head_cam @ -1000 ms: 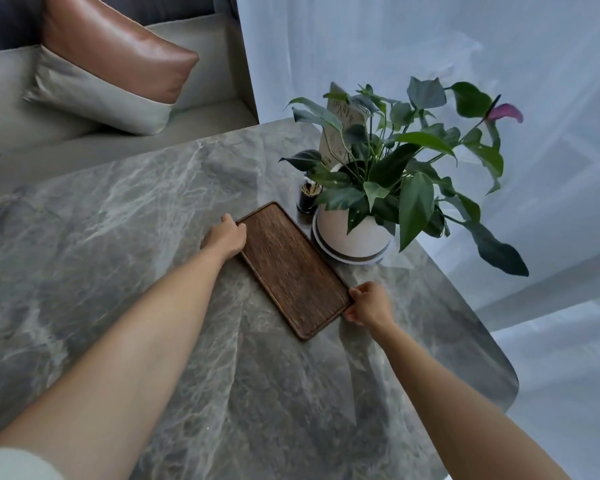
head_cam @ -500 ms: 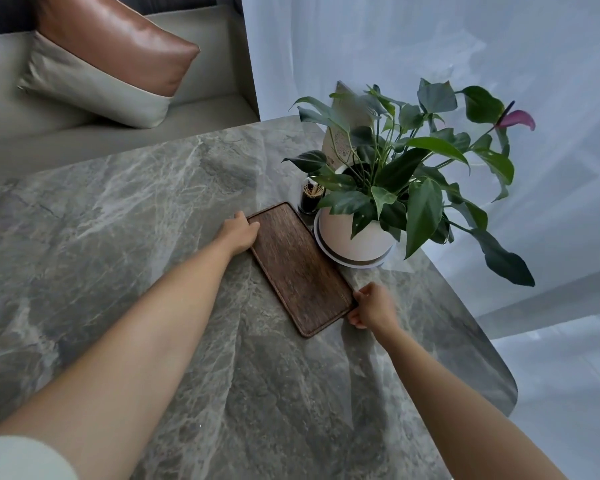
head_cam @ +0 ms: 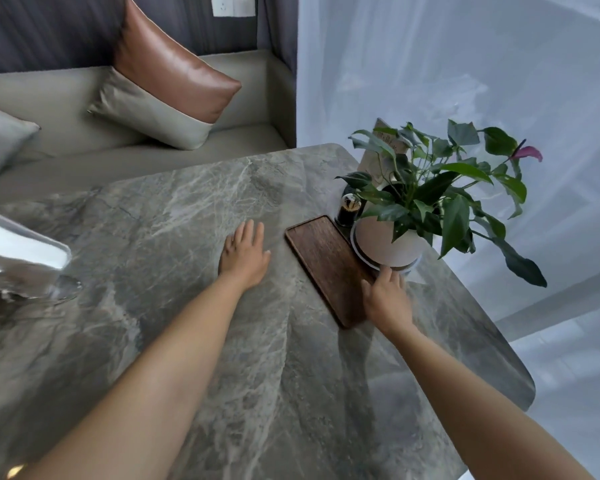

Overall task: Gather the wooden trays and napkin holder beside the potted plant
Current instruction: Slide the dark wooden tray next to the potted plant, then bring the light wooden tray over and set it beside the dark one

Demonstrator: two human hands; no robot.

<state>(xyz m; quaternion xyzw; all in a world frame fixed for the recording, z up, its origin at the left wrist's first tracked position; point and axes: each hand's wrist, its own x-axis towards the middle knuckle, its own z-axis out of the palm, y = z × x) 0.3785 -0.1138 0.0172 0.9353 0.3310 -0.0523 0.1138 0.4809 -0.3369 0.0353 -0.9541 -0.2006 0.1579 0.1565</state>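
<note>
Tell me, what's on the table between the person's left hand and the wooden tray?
Nothing. In the head view, only bare marble tabletop separates the left hand, lying flat and open, from the wooden tray, whose near end the right hand touches.

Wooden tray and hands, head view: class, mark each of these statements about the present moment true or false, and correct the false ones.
1. The wooden tray lies flat on the marble table beside the potted plant. True.
2. The left hand grips the tray's edge. False: it is open, clear of the tray, over bare table.
3. The right hand is at the tray's near end. True.
4. The tray carries a stack of napkins. False: nothing lies on it.
5. A small dark jar stands beside the plant pot, at the tray's far end. True.
</note>
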